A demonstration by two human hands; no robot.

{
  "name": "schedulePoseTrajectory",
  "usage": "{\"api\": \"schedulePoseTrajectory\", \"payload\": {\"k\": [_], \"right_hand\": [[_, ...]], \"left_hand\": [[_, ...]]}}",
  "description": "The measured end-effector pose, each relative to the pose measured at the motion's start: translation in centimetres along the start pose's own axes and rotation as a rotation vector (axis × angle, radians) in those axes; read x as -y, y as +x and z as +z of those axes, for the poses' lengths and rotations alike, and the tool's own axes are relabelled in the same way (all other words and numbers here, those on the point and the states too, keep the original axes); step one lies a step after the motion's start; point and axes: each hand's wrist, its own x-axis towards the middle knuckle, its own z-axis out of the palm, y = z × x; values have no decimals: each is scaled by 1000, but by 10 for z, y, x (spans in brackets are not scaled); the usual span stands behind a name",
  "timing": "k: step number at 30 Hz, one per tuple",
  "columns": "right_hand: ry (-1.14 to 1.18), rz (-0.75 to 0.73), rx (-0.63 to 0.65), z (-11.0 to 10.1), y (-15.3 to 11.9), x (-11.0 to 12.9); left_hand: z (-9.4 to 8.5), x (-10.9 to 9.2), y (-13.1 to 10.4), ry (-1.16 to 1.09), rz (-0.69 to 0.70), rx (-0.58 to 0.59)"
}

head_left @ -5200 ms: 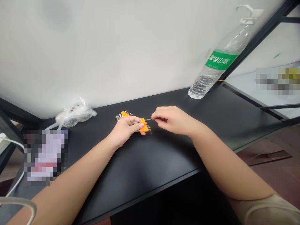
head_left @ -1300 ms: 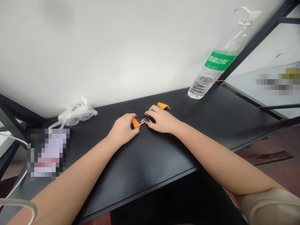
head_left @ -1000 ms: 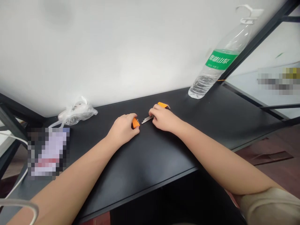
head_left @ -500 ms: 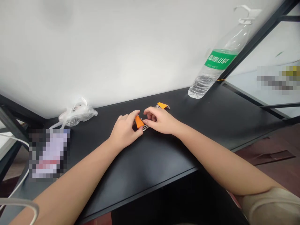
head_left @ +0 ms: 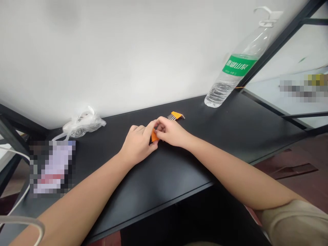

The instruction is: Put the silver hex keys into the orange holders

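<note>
A hex key set lies on the black tabletop, with several thin metal keys in orange plastic holders. Its far orange holder shows beyond my right hand, with a bent metal end at its right side. The near orange holder sits between my hands. My left hand is closed around this near holder, thumb in front and fingers behind. My right hand is pinched at the holder's right side, its fingertips against the orange plastic. Both hands hide the middle of the keys.
A large water bottle with a green label stands at the back right. A crumpled clear plastic bag rests at the back left, with a blurred lilac item in front. A white cable runs along the left; dark frame bars flank the table.
My right hand has shifted left, its fingers now meeting my left hand at the near orange holder. More of that holder is covered. My left hand has barely moved.
</note>
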Motion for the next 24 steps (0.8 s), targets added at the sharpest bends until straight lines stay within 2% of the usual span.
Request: {"api": "schedulePoseTrajectory", "payload": {"k": [9, 17, 24], "right_hand": [[-65, 25, -90, 3, 4, -3], [-288, -49, -124, 2, 12, -14], [-502, -71, -164, -13, 17, -24]], "left_hand": [[0, 2, 1, 65, 27, -13], [0, 8, 1, 80, 35, -22], [-2, 9, 0, 35, 29, -88]]}}
